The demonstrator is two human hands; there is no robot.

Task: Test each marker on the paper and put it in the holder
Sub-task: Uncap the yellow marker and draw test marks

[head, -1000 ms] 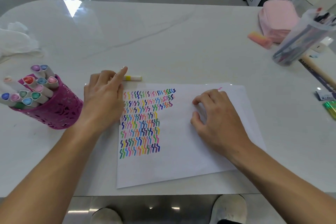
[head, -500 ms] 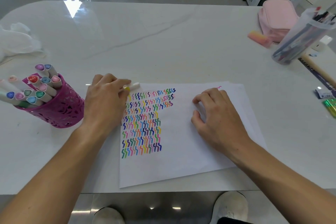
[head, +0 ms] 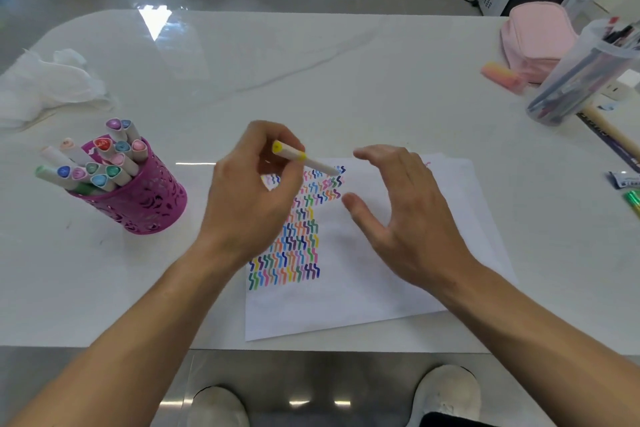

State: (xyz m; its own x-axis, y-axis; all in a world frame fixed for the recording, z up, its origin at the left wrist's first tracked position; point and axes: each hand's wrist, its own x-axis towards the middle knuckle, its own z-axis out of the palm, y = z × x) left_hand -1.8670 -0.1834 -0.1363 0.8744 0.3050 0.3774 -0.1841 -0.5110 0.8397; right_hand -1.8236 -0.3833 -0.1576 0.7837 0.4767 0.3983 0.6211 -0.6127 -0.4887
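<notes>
Lifted off the table (head: pixel 311 80) since a second ago, the yellow marker (head: pixel 304 159) now sits pinched in our left hand (head: pixel 249 198), slanting above the paper's (head: pixel 398 288) coloured squiggles. Our right hand (head: pixel 405 215) has risen too, fingers relaxed, grasping nothing. Left of us stands the pink holder (head: pixel 145 201), full of markers.

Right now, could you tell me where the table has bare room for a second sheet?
Widest: beyond the paper, between the white cloth and the pink pouch. Also between the holder and the near edge. Crowded: the right side around the pen jar.
</notes>
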